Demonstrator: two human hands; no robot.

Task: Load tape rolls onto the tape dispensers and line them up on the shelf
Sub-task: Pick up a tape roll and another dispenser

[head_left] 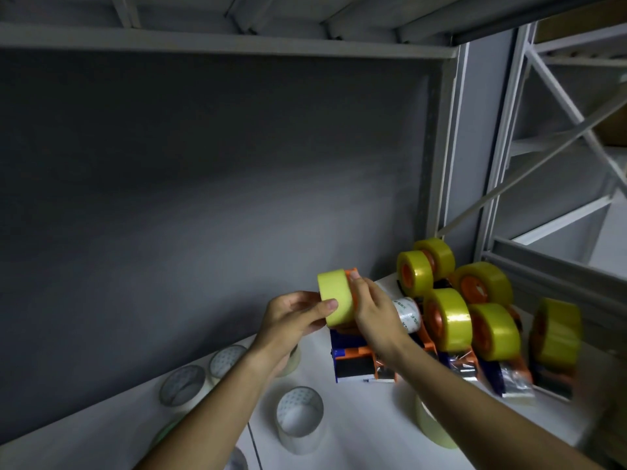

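here both hands' fingers clamp one yellow roll beside six loaded dispensers, four clear rolls nearby.

Both forearms reach forward, converging. Left hand curled, thumb extended right and pressing. Right hand palm-down, fingers angled up-left, just beside left.

Both hands, left and right, hold a yellow tape roll against an orange-blue dispenser.
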